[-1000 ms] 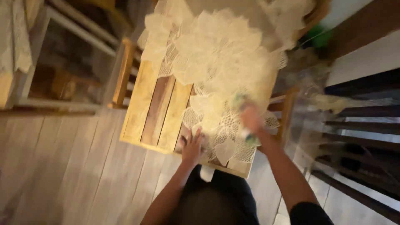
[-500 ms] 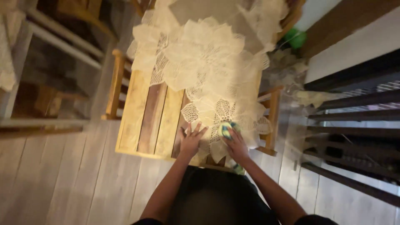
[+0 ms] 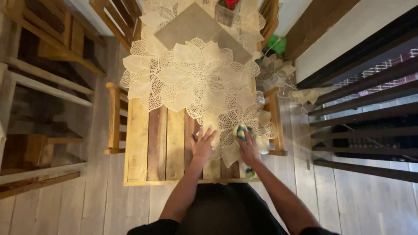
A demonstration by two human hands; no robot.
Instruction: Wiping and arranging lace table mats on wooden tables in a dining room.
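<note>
1. Head view, surface: a wooden slatted table [image 3: 152, 148] carries cream cut-out leaf-pattern placemats [image 3: 196, 80]. A second one [image 3: 244, 122] lies near the table's right edge, close to the person.
2. Head view, left hand [image 3: 203, 142]: fingers spread flat, palm down, gripping nothing. It presses on the bare planks at that mat's edge.
3. Head view, right hand [image 3: 249, 146]: fingers curled loosely over a blue-green cloth [image 3: 241, 130], held against the near mat.
4. Judgement: wiping appears in hand, with the left hand steadying. A further stroke would call for steady downward pressure so the mat does not slide.
5. Chairs [image 3: 114, 117] flank the table.
</note>
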